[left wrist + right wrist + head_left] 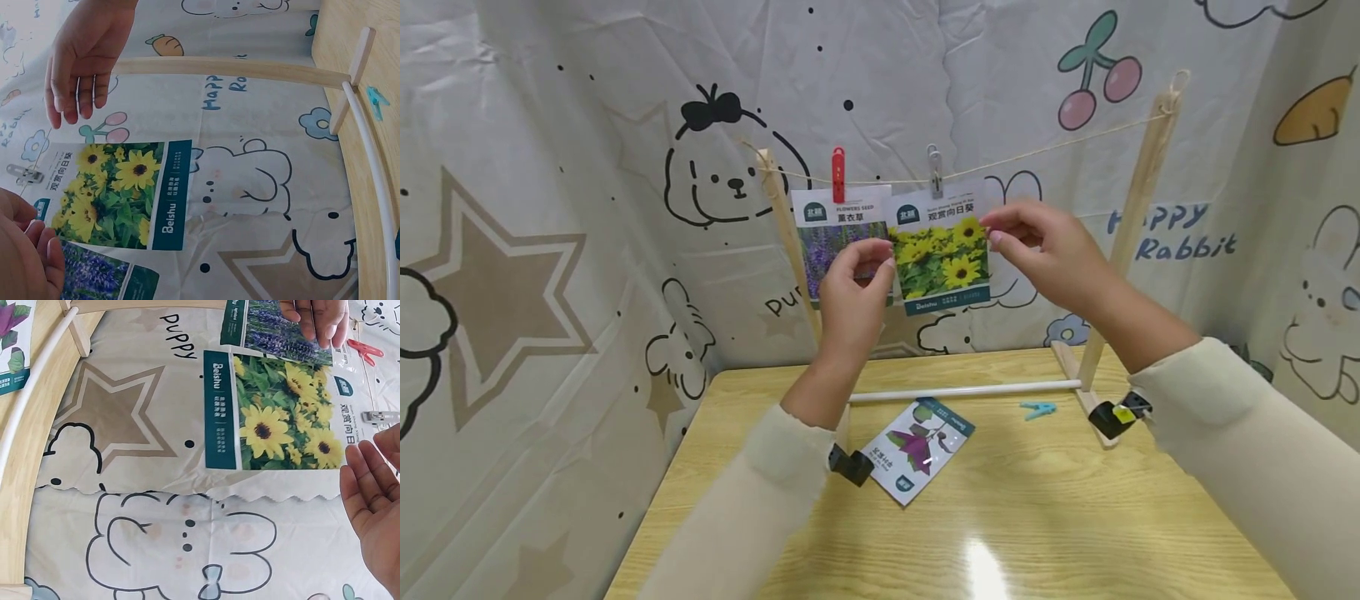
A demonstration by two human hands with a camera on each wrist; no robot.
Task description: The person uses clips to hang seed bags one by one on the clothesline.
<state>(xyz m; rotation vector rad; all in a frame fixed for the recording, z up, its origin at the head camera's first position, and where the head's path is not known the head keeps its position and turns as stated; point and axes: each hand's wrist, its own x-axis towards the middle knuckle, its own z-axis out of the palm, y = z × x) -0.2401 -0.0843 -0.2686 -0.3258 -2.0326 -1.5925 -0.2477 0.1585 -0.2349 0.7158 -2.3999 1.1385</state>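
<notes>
Hands at the hanging sunflower packet (942, 254)
Left hand (852, 293) and right hand (1047, 250) hovered, fingers relaxed and apart, beside its edges; a grey peg (935, 171) pinned it to the string (1045, 148)

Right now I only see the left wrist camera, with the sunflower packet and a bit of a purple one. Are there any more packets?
Observer: Yes, a third packet, showing purple leaves, lies flat on the table.
Operator: What holds up the purple flower one?
Observer: A red clip pins the lavender packet to the string.
Operator: Is my left hand touching it?
Observer: The right wrist view shows the left hand with its fingers lying across that packet's front.
</notes>
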